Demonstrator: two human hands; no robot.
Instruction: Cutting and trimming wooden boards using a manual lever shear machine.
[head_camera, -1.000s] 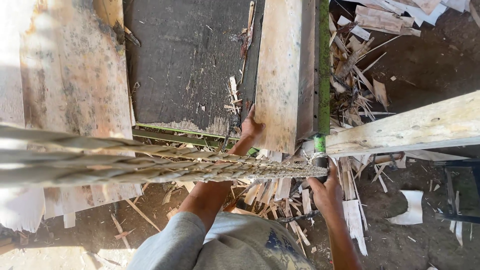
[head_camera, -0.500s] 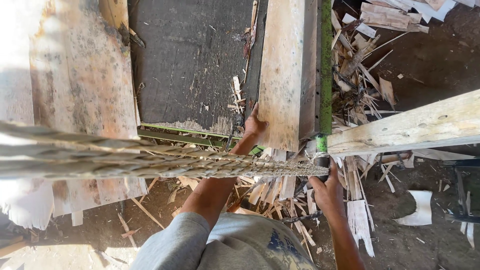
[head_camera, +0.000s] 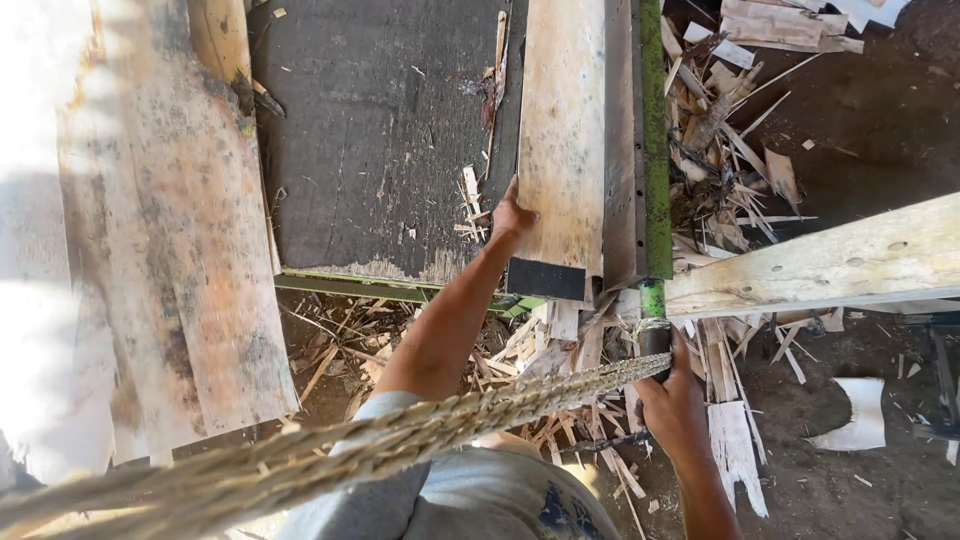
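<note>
My left hand (head_camera: 512, 216) grips the left edge of a pale wooden plank (head_camera: 562, 120) near its dark-capped near end; the plank lies lengthwise on a dark machine table (head_camera: 380, 130). My right hand (head_camera: 676, 404) is lower right, closed around the black handle (head_camera: 655, 340) at the foot of a green bar (head_camera: 653, 140) that runs along the plank's right side. A thick frayed rope (head_camera: 400, 440) runs from the lower left up to that handle and crosses in front of my left forearm.
A wide weathered board (head_camera: 160, 250) lies at the left. A pale timber beam (head_camera: 830, 265) juts in from the right. Splinters and offcuts (head_camera: 730, 120) litter the dirt ground beyond the green bar and under the table's near edge.
My left hand has slid a little farther up the plank's edge. The rope's left end has dropped lower in view. My right hand stays at the handle.
</note>
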